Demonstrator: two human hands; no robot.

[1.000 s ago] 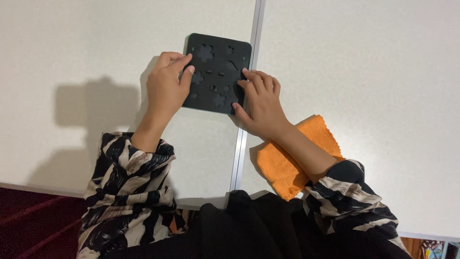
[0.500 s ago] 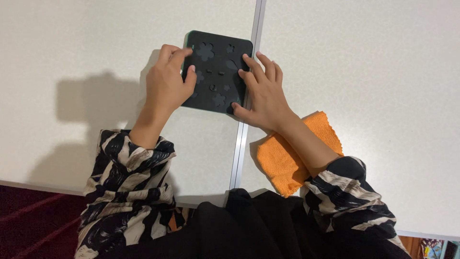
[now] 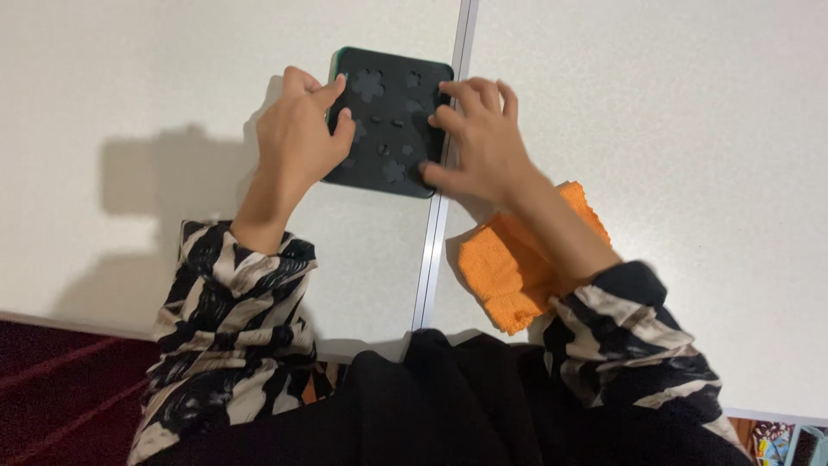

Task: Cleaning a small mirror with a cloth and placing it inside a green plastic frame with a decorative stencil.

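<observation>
On the white worktop, flat and pressed up against the metal seam that splits the surface in two, lies a black square mould with rounded corners. A thin green edge shows along the mould's far-left corner. Its top face carries sunken shapes — a large flower near the far-left corner, smaller flowers and ovals toward the middle and the near edge.

The left hand lies against the mould's left edge, loosely curled, with its fingertips bent over onto the black face beside the large flower; it touches the mould rather than closing around it. The right hand rests on the mould's right edge, fingers spread and arched, the tips pressing on the top face and the thumb reaching to the near-right corner. This hand covers the seam where it passes the mould, and it is slightly blurred, so I cannot tell whether any finger hooks under the edge.

Just nearer than the mould, right of the seam, an orange cloth lies folded on the worktop; the right forearm crosses over it and hides its middle. Both arms wear sleeves striped in black and cream, and dark clothing fills the space nearer still. The left hand's shadow falls on the worktop to the left of the mould — well apart from it.
</observation>
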